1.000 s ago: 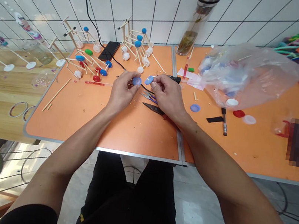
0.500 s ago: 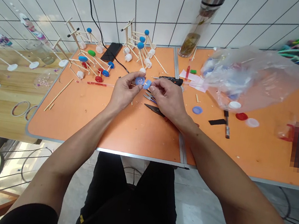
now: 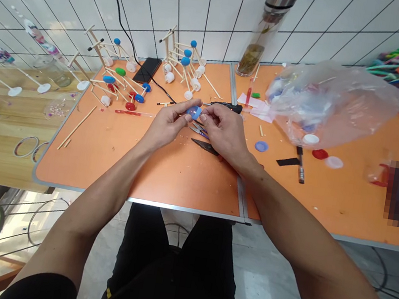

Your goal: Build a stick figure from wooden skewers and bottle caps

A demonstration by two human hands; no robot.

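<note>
My left hand [image 3: 168, 126] pinches a small round blue plastic cap [image 3: 193, 112] between thumb and fingers, above the orange table. From the other side, my right hand [image 3: 225, 131] is closed, its thumb and fingertips at the cap's right edge. A second blue piece, if still separate, cannot be told apart from the cap. Just below the fingers lie purple-handled scissors [image 3: 198, 129] and a dark pointed blade-like tool [image 3: 203, 145], partly covered by my right hand. A black tool [image 3: 228, 107] rests behind that hand.
Stick-and-cap frames [image 3: 120, 80] stand at the back left, near a black phone [image 3: 147, 70]. A tall glass bottle [image 3: 253, 52] is by the wall. Rightward are a plastic bag [image 3: 329, 104], a lilac cap [image 3: 261, 146], a red cap [image 3: 319, 154] and a marker [image 3: 301, 167].
The two blue pieces, apart half a second ago, are now brought together at my fingertips. My left fingers have moved slightly toward my right hand. The view has shifted a little.
</note>
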